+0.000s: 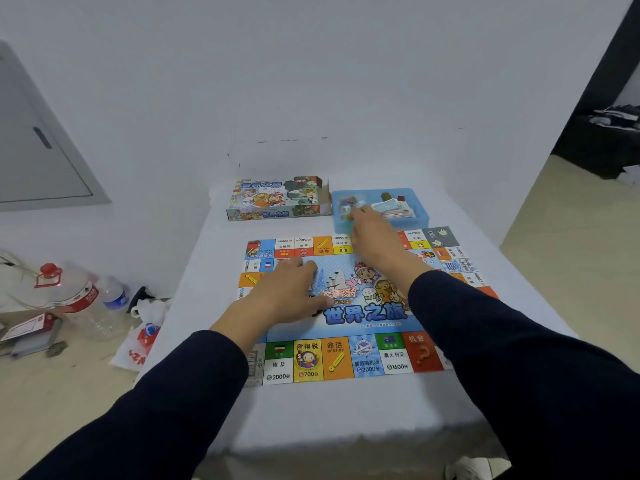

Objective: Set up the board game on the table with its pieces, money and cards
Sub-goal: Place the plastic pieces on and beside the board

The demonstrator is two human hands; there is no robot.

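Dark sleeves (180, 393) seen nearest. Game board (346, 358) laid flat mid-desk, thin, probably light and slidey. Left hand (287, 296) pressed flat on it, fingers relaxed. Right hand (372, 233) reached into blue tray (420, 206) at far edge; fingers' state can't be told. Paper money (394, 207) flimsy, best pinched as stack.

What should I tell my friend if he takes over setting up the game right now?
Left hand: resting flat on the game board, holding nothing.
Right hand: reaching into the blue tray; whether its fingers hold anything can't be seen.
Board lies unfolded on the white table. The tray sits behind it, with the paper money and small pieces inside. The open game box lies left of the tray.
Done: board laid out.
Left: take out the pieces, money and cards and place them.
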